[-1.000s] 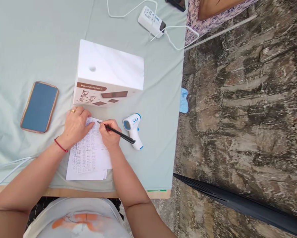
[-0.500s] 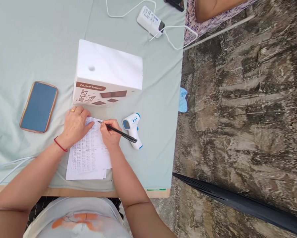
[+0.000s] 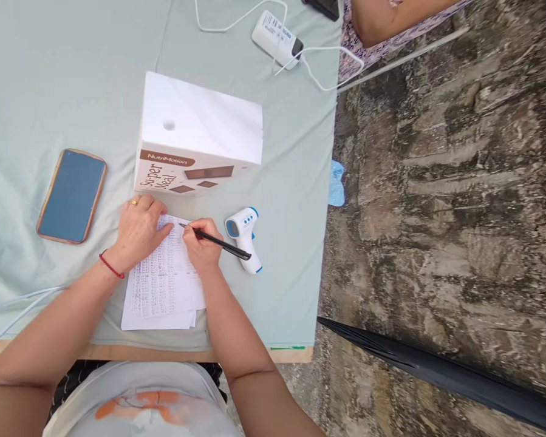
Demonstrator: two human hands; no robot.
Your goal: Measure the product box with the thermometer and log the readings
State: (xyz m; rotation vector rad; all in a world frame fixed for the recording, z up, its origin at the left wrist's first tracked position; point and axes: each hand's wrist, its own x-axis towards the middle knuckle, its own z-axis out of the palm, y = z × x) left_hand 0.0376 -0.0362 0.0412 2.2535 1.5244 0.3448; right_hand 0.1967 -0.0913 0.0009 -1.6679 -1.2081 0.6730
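Observation:
Sheets of paper (image 3: pixel 156 291) covered in rows of handwriting lie stacked at the table's front. My left hand (image 3: pixel 139 230) rests flat on their upper left corner, fingers stretched out and thumb apart. A black pen (image 3: pixel 222 244) is held in my right hand (image 3: pixel 203 246), its tip at the upper part of the top sheet. Just right of that hand lies a white and blue infrared thermometer (image 3: pixel 244 240). Behind the papers stands a white box (image 3: pixel 202 121) with brown "NutriMotion" print on its front.
A smartphone (image 3: pixel 71 196) in a brown-edged case lies at the left. Farther back are a white device (image 3: pixel 275 39) with a cable and a dark object (image 3: pixel 325 7). Another person's arm (image 3: pixel 377 21) shows at top right. A folded black umbrella-like item (image 3: pixel 418 361) crosses the stone ground.
My right hand and the pen have shifted very slightly; my left hand stays in place. The other person's arm at top right has moved a little.

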